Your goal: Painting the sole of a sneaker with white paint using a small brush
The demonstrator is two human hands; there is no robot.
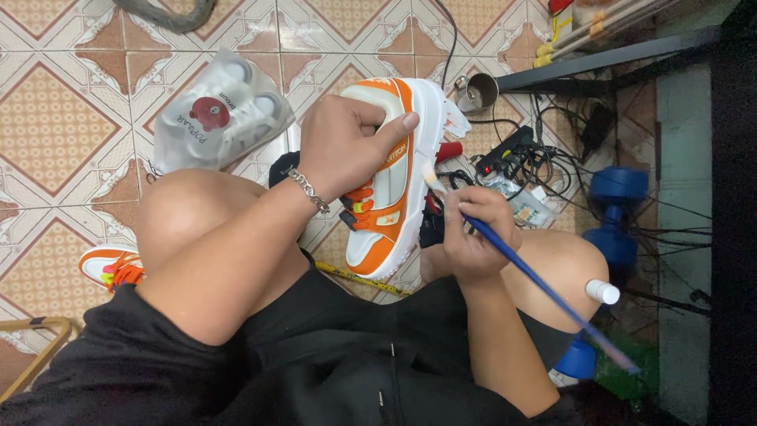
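While the left hand point(347, 142) is gripping an orange-and-white sneaker point(390, 185) from above, fingers curled over its upper and thumb pressed along the side near the toe, the shoe is being held up between the person's bare knees, sole edge turned toward the right. A metal chain bracelet point(309, 190) is hanging at that wrist. The right hand point(473, 233) is pinching a blue-handled paintbrush point(544, 288) between thumb and fingertips, and its pale bristle tip is lying just beside the white midsole of the sneaker; whether it is touching cannot be told. The handle is slanting down and away past the right knee.

On the patterned tile floor point(63, 102), a translucent plastic bag holding white shoes point(221, 110) is lying beyond the left knee. A second orange-and-white sneaker point(110, 267) is peeking out beside the left thigh. To the right, a tangle of black cables point(544, 162), a blue dumbbell point(619, 213) and a small white-capped bottle point(603, 292) are sitting near the right knee.
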